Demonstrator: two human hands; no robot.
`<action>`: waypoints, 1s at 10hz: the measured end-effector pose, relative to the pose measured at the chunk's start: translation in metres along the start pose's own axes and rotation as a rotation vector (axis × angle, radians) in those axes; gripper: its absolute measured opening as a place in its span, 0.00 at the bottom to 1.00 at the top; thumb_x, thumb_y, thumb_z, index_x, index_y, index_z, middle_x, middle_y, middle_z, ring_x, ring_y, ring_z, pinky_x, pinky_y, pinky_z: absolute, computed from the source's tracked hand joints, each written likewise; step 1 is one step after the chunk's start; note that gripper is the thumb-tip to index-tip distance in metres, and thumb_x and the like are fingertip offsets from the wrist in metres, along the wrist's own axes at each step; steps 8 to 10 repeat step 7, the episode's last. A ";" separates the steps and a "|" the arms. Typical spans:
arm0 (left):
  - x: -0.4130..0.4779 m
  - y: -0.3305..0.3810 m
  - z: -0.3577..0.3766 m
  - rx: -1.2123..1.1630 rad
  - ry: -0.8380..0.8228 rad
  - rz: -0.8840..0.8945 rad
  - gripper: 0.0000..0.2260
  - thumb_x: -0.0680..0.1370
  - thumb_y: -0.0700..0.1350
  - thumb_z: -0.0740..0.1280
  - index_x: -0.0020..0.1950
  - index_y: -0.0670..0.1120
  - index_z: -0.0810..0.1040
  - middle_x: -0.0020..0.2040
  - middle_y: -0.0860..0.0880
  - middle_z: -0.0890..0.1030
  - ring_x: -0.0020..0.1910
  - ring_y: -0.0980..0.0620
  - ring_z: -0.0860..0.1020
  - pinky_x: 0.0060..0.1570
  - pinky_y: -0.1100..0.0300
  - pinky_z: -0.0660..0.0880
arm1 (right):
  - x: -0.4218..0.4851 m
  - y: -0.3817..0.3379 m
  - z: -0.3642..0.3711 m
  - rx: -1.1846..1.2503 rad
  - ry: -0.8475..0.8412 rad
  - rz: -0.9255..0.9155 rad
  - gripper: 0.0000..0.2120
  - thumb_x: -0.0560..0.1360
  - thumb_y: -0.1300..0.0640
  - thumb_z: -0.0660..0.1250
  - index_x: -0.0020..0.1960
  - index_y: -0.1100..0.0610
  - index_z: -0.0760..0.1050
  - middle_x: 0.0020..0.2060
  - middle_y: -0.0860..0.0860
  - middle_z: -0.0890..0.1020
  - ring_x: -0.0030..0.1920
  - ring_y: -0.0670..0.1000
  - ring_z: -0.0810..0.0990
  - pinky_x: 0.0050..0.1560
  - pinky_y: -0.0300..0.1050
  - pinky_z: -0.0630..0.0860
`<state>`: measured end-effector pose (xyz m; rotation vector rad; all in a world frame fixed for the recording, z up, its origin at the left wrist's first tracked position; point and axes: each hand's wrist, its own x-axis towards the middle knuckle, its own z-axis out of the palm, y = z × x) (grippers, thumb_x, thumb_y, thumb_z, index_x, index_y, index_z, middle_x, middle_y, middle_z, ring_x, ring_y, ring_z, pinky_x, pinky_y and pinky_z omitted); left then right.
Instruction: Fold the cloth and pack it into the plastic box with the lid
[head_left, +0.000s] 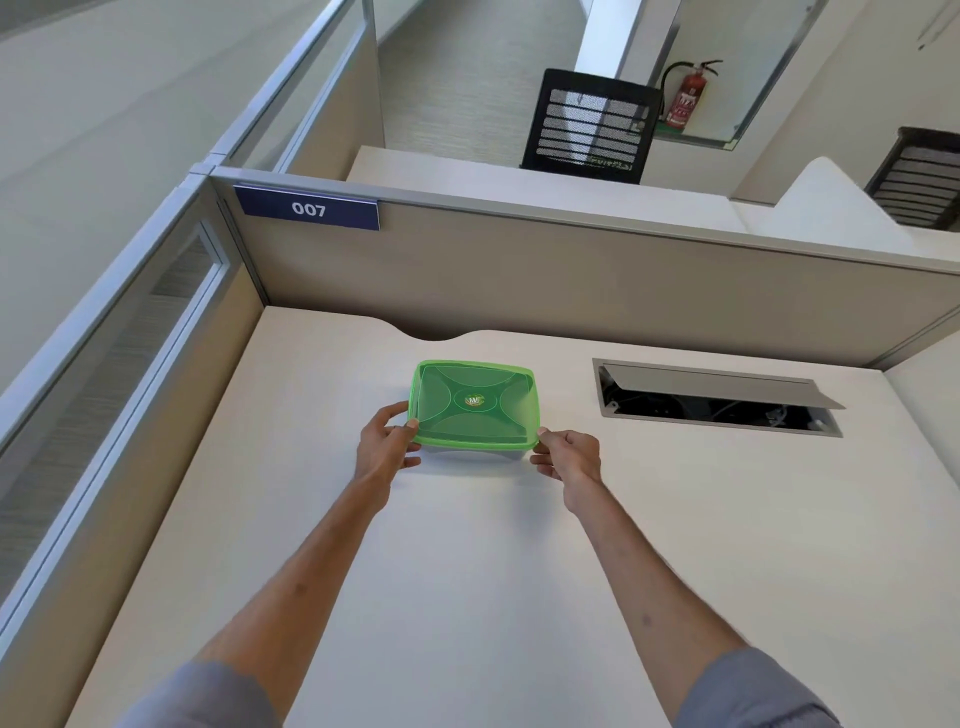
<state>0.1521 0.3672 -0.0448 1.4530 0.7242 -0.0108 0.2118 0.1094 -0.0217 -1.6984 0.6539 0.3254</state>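
A plastic box with a translucent green lid (475, 405) stands on the white desk (467, 571), near its far middle. The lid lies flat on the box, and a round logo marks its centre. My left hand (387, 447) grips the lid's near left corner, thumb on top. My right hand (569, 457) pinches the near right corner. Something dark shows faintly through the lid; I cannot tell what it is. No cloth lies in the open.
An open cable hatch (717, 402) with a raised flap is set into the desk right of the box. Beige partition walls (571, 270) close the desk at the back and left, one bearing a blue "007" sign (309, 209). Black mesh chairs stand beyond.
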 end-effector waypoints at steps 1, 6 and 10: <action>-0.004 0.004 0.007 0.074 -0.002 0.032 0.20 0.88 0.43 0.66 0.80 0.47 0.75 0.60 0.38 0.83 0.53 0.41 0.84 0.58 0.43 0.85 | 0.004 -0.002 -0.009 -0.019 -0.029 -0.006 0.09 0.82 0.59 0.73 0.52 0.67 0.82 0.45 0.63 0.86 0.42 0.60 0.84 0.51 0.55 0.84; -0.045 0.014 0.043 0.590 0.157 0.097 0.27 0.88 0.54 0.63 0.83 0.41 0.68 0.77 0.37 0.72 0.69 0.32 0.80 0.71 0.39 0.77 | -0.007 -0.019 -0.037 -0.403 -0.208 -0.207 0.10 0.84 0.57 0.68 0.56 0.62 0.84 0.54 0.56 0.90 0.51 0.59 0.90 0.59 0.58 0.84; -0.055 0.025 0.053 0.763 0.225 0.170 0.29 0.89 0.54 0.62 0.85 0.40 0.63 0.82 0.37 0.65 0.79 0.33 0.69 0.72 0.35 0.73 | -0.016 -0.024 -0.044 -0.522 -0.166 -0.300 0.10 0.85 0.54 0.68 0.59 0.59 0.84 0.57 0.55 0.88 0.59 0.60 0.87 0.63 0.57 0.82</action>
